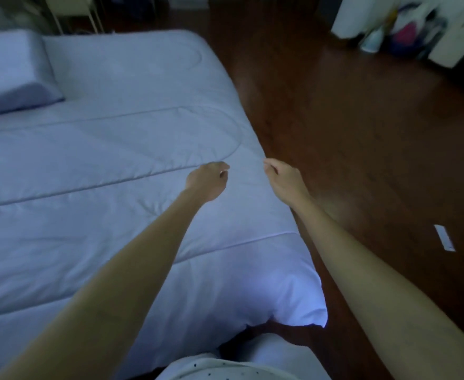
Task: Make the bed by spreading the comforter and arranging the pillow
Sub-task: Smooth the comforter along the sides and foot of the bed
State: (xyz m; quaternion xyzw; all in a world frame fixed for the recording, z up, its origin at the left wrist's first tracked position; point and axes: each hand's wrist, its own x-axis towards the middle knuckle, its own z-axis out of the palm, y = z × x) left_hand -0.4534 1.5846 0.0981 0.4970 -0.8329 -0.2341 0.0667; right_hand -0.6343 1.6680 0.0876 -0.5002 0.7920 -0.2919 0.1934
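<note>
A pale quilted comforter (110, 165) lies spread flat over the bed, its near corner drooping at the lower right. A pale pillow (11, 69) rests at the far left end of the bed. My left hand (207, 181) hovers over the comforter near its right side, fingers loosely curled with nothing in them. My right hand (281, 176) is at the comforter's right edge, thumb and fingers pinched together at the fabric's border; whether it grips the cloth I cannot tell. Both arms reach out from the bottom of the view.
Dark wooden floor (362, 133) runs along the bed's right side. A small white strip (444, 237) lies on the floor at right. Bags and white furniture (406, 28) stand at the far right. Chair legs (74, 17) show beyond the bed's head.
</note>
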